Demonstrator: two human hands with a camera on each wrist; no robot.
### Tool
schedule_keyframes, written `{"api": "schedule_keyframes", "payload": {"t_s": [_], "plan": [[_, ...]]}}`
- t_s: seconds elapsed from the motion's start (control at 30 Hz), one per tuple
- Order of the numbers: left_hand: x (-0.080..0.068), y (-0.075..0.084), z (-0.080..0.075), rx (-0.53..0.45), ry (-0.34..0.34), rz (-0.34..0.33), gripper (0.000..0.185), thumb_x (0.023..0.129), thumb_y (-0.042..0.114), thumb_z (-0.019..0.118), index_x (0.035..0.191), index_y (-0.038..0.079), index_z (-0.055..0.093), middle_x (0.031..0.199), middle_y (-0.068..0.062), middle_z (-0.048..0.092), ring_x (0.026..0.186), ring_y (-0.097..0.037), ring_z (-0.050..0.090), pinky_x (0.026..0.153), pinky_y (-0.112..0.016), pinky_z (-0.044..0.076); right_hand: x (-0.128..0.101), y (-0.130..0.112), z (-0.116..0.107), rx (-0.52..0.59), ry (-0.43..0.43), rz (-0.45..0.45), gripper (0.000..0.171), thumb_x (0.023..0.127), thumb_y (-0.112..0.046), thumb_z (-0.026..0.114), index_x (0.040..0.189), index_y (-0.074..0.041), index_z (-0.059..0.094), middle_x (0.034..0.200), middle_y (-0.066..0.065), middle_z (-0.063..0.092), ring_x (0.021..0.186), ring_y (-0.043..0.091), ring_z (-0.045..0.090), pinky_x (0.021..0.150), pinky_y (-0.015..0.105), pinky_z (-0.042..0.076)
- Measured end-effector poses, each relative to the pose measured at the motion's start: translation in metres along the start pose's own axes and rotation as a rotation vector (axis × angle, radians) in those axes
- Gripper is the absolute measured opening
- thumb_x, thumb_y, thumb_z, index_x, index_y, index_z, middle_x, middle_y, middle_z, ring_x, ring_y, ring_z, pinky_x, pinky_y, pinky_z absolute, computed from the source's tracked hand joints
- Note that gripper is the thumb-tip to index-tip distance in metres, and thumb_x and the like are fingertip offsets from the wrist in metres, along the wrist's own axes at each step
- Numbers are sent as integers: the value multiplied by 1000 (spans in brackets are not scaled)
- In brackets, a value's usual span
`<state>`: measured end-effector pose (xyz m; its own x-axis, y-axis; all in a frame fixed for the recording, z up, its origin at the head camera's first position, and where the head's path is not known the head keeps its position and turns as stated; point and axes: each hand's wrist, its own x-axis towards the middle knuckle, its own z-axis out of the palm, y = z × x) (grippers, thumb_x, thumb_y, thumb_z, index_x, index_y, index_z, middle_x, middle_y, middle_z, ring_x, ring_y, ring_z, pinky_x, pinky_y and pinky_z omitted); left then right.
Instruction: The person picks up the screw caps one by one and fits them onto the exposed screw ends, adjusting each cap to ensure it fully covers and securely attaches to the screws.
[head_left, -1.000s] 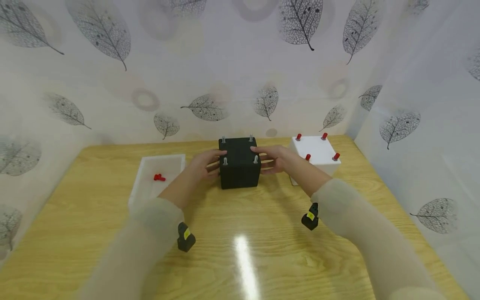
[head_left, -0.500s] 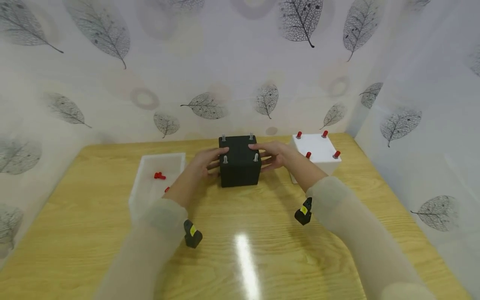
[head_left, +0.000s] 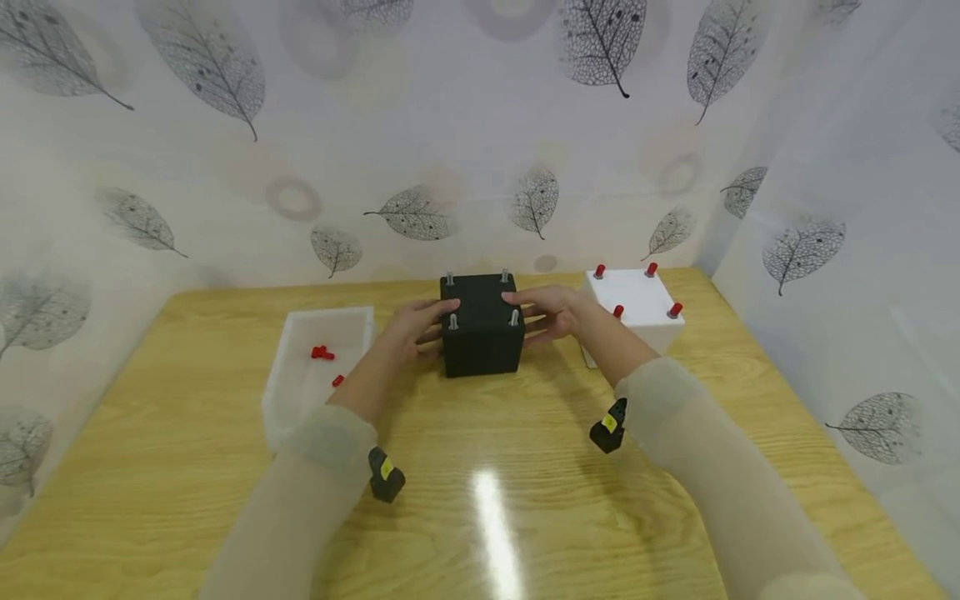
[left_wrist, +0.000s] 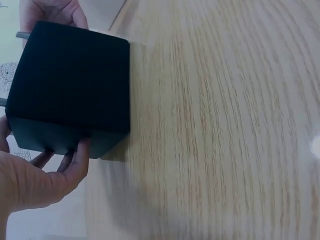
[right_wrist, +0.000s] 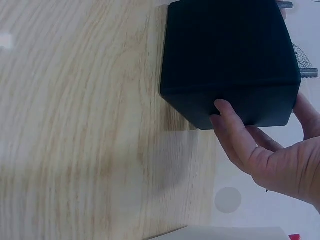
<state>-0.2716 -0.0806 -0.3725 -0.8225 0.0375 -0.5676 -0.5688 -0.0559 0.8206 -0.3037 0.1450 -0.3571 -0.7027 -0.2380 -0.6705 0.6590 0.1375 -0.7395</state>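
A black cube (head_left: 482,333) with metal bolts (head_left: 453,321) sticking up at its top corners stands on the wooden table (head_left: 480,467). My left hand (head_left: 418,327) holds its left side, thumb over the top edge by the front-left bolt. My right hand (head_left: 546,315) holds the right side, thumb on top near the front-right bolt. In the left wrist view the fingers (left_wrist: 75,162) touch the cube (left_wrist: 70,85) along one face. In the right wrist view the thumb (right_wrist: 232,132) lies on the cube (right_wrist: 230,55), the other fingers behind it.
A white block (head_left: 636,310) with red caps (head_left: 674,310) at its corners stands just right of the cube, behind my right wrist. A white tray (head_left: 296,400) with a few small red pieces (head_left: 322,353) lies to the left. Leaf-patterned walls close in the back and right.
My left thumb has come up onto the cube's top edge, and both hands sit a little closer on the cube. The cube itself has barely moved.
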Motion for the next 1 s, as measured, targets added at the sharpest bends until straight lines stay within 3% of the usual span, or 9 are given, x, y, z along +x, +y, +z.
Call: {"api": "schedule_keyframes", "payload": {"t_s": [1.0], "plan": [[-24, -28, 2, 64, -16, 102, 68, 86, 37, 68, 144, 16, 39, 140, -10, 47, 127, -30, 45, 97, -48, 46, -14, 27, 0, -46, -11, -103, 67, 91, -37, 62, 146, -12, 34, 144, 15, 39, 129, 36, 42, 100, 53, 43]]}}
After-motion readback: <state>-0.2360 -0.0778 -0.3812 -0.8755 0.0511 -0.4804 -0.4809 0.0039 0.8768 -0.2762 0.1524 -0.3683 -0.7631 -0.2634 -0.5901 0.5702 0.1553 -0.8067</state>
